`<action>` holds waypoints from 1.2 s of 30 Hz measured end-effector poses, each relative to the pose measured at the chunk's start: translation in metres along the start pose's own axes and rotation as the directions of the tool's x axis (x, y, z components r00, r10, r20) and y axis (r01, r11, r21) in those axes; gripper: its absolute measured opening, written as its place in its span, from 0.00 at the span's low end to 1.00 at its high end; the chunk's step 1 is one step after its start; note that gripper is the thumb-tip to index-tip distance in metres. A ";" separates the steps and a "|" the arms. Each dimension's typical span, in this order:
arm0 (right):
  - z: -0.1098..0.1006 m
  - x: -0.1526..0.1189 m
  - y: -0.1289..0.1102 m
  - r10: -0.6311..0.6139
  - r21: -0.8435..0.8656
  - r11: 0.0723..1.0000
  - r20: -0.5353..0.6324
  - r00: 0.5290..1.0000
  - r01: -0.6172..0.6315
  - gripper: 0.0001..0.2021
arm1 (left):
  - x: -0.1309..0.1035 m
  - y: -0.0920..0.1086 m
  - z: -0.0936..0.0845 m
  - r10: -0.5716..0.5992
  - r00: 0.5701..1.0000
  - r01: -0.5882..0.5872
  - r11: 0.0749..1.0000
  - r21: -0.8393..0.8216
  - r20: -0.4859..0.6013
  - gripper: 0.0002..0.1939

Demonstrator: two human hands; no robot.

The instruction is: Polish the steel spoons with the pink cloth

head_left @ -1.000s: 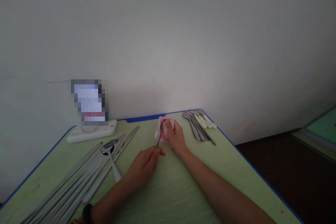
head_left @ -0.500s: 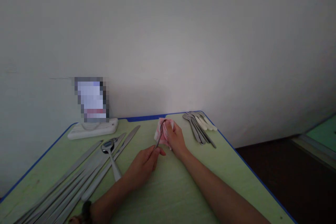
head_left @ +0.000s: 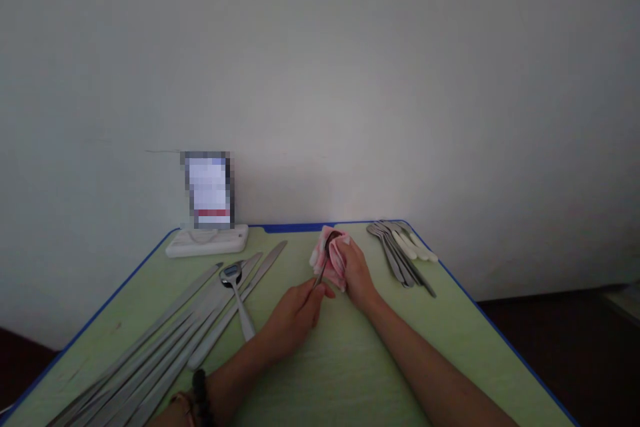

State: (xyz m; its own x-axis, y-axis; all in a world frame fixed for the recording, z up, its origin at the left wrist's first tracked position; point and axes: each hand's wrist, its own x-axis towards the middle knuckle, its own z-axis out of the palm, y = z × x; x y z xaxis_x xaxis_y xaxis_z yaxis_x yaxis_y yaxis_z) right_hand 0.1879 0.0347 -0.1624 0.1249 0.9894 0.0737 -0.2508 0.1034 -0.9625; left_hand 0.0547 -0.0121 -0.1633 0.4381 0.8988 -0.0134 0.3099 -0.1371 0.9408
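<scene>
My left hand (head_left: 299, 312) is closed around the handle of a metal spoon (head_left: 323, 268), which points up and away from me. The spoon's bowl lies in a pink and white cloth (head_left: 334, 273). My right hand (head_left: 356, 272) grips that cloth at its right side, thumb near the bowl. Both hands are over the middle of the table. Left of my left hand, another spoon (head_left: 239, 299) rests across several table knives (head_left: 185, 320).
The light green table (head_left: 345, 373) has a blue edge and stands against a grey wall. A phone (head_left: 210, 190) leans on a white stand (head_left: 206, 243) at the back left. Several metal spoons (head_left: 395, 257) and white-handled cutlery (head_left: 413, 247) lie at the back right.
The whole view has shifted, so the table and things on it sit further right. The spoon's bowl faces me more openly in the cloth; both hands keep their hold.
</scene>
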 end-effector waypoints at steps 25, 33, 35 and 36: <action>-0.006 0.002 0.002 -0.087 -0.232 0.967 0.078 0.993 0.103 0.17 | 0.000 0.003 0.001 -0.021 0.999 0.021 0.999 0.026 -0.027 0.20; -0.012 0.010 0.011 0.057 0.051 0.997 0.044 0.997 -0.059 0.15 | 0.002 0.002 0.001 -0.042 0.999 0.043 0.997 0.059 -0.016 0.20; -0.013 0.011 0.010 0.080 0.141 0.986 0.060 0.995 -0.088 0.15 | 0.002 0.003 0.000 -0.036 0.999 0.038 0.996 0.087 -0.019 0.20; -0.013 0.011 0.009 0.084 0.162 0.982 0.065 0.994 -0.094 0.14 | 0.002 0.003 0.000 -0.027 0.999 0.029 0.995 0.101 -0.022 0.19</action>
State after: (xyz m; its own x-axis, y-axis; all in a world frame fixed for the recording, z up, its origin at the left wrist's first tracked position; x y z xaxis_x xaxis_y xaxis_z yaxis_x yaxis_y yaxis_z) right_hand 0.1998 0.0448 -0.1737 0.0407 0.9991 0.0095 -0.4138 0.0255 -0.9100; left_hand 0.0563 -0.0111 -0.1604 0.4114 0.9109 -0.0311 0.4056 -0.1524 0.9013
